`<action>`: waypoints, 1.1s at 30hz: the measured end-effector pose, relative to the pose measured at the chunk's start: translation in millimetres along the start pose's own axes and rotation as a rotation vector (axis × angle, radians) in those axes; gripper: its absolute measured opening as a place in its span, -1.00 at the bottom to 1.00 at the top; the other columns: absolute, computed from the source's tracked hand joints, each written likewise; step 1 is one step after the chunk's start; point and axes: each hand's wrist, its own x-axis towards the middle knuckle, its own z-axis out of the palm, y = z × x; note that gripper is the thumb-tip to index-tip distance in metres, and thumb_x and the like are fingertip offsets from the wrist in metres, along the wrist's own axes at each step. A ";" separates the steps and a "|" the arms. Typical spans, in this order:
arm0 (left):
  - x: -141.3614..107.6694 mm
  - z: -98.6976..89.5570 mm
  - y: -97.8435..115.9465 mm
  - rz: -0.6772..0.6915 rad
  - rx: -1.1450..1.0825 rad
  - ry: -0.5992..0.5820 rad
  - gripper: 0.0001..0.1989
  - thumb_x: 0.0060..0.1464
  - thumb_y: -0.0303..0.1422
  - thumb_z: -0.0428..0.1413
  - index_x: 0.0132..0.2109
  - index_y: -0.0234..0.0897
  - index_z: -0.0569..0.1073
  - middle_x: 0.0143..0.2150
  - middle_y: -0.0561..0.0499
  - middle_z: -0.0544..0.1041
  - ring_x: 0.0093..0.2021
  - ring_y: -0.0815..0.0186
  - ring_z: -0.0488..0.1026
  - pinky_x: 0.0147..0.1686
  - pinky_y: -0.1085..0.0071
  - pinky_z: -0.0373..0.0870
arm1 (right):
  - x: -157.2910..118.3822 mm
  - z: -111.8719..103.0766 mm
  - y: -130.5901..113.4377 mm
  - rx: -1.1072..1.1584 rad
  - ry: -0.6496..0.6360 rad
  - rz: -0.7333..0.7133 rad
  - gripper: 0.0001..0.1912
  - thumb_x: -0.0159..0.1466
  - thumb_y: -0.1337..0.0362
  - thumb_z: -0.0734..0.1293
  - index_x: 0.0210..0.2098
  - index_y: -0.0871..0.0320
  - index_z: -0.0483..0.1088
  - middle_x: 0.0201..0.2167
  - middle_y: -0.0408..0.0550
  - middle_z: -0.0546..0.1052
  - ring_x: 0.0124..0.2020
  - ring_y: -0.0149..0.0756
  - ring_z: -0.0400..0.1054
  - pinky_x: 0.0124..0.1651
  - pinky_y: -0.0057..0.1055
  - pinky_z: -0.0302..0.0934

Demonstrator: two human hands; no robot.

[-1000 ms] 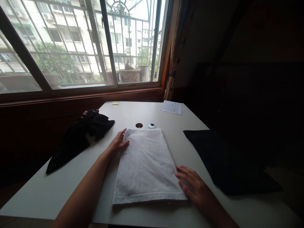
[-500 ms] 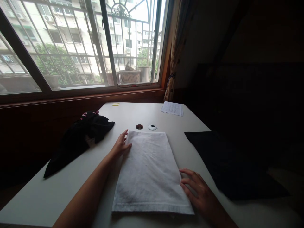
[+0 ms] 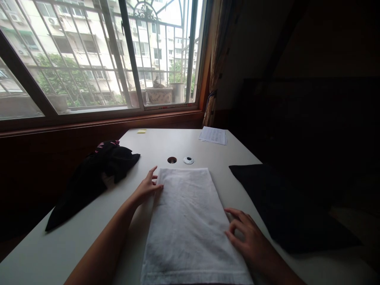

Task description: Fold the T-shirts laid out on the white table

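Note:
A folded white cloth [image 3: 190,221] lies flat on the white table [image 3: 154,144], its near edge close to the bottom of the view. At its far left edge is my left hand [image 3: 147,186], fingers apart, the thumb resting on the cloth's border. My right hand [image 3: 242,229] touches the right edge lower down, with its fingers bent and spaced apart. Neither hand grips the cloth. Light creases run over the cloth's surface.
A crumpled black garment [image 3: 97,174] is on the table's left side. A dark cloth [image 3: 285,206] lies at the right. Farther back are papers [image 3: 213,135], a yellow note [image 3: 141,131], a round hole [image 3: 172,160] and a white cap [image 3: 188,160]. A window is behind.
The white cloth appears slightly lower in view and nearer to me, with both hands still at its edges. My left fingers have spread a little, and the view has shifted slightly.

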 end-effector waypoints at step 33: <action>-17.5 58.9 36.7 -0.216 -0.474 -0.038 0.15 -0.04 -0.18 0.42 0.48 -0.06 -0.14 0.27 -0.33 0.36 0.08 0.03 0.53 0.08 0.12 0.45 | 25.7 -23.9 52.0 0.578 -0.103 0.605 -0.11 0.16 0.04 0.38 0.39 0.05 0.00 -0.04 0.05 0.55 0.09 0.02 0.45 0.16 -0.10 0.27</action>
